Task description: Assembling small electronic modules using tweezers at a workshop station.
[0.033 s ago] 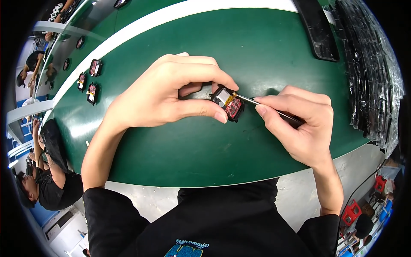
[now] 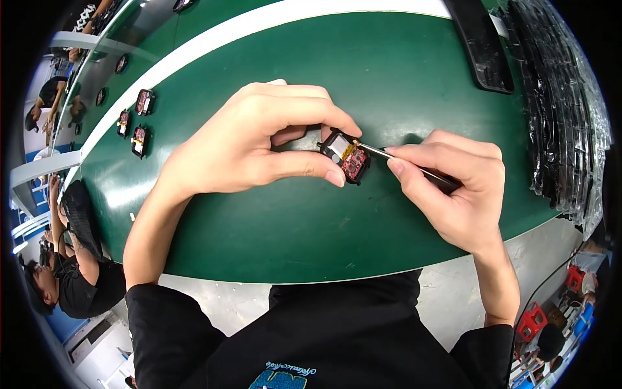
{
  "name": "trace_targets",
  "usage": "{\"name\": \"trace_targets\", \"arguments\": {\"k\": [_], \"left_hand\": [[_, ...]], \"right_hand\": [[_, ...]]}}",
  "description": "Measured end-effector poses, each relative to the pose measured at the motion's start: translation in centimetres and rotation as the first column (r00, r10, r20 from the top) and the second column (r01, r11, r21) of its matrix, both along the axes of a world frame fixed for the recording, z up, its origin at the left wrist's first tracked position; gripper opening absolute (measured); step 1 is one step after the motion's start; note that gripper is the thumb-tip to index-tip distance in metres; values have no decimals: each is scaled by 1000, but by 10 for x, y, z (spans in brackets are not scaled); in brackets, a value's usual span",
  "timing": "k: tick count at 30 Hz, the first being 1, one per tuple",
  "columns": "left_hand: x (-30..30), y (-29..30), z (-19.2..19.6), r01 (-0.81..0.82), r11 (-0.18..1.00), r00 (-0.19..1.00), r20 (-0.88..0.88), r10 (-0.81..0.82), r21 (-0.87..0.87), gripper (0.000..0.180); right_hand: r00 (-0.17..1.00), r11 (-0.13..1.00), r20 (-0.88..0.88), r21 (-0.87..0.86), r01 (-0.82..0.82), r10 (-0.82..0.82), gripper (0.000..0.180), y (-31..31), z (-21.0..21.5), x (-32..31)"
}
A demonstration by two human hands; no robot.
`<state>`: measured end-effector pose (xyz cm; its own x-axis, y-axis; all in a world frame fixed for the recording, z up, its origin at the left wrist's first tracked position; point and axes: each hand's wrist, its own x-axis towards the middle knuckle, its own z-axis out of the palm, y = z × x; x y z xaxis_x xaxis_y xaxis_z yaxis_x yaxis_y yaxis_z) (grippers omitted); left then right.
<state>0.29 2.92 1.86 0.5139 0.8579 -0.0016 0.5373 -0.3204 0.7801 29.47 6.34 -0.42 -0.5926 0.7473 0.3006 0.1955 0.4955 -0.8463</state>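
Note:
Between the thumb and index finger of my left hand [image 2: 272,139] is a small black electronic housing [image 2: 360,174], tilted above the table. Its back faces up, showing a red circuit board [image 2: 354,160], a silvery rectangular part [image 2: 337,144] and a strip of yellow tape [image 2: 349,153]. My right hand [image 2: 457,181] is closed around slim tweezers [image 2: 421,170], dark at the grip and bright at the point. Their tip touches, or nearly touches, the housing's upper right edge by the yellow tape. The ends of the tips are too small to tell apart.
Several similar housings [image 2: 138,141] lie on the green table [image 2: 311,233] at the left. A black tray [image 2: 483,52] lies at the back right, beside a tall stack of plastic-wrapped black trays [image 2: 551,110]. A white strip [image 2: 259,29] crosses the back. A person [image 2: 84,266] sits at the far left.

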Motion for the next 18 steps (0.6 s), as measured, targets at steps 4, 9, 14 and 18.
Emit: {"name": "trace_targets", "arguments": {"k": [4,9,14,18], "left_hand": [[1,-1,-2,5,996,1000,-16,-3,88,57],[4,-1,-2,-4,996,1000,-22,6,88,53],[2,-4,-5,15,987,1000,-27,-10,161,51],[3,-4,-4,7,989,999,-38,-1,149,50]], "right_hand": [[1000,1000,25,8,-3,3,10,-1,1,-1],[1000,999,19,40,-6,5,11,-1,-1,-2],[1000,999,7,45,21,-22,13,-5,-1,-3],[1000,997,18,71,12,-14,13,-4,-2,-1]]}}
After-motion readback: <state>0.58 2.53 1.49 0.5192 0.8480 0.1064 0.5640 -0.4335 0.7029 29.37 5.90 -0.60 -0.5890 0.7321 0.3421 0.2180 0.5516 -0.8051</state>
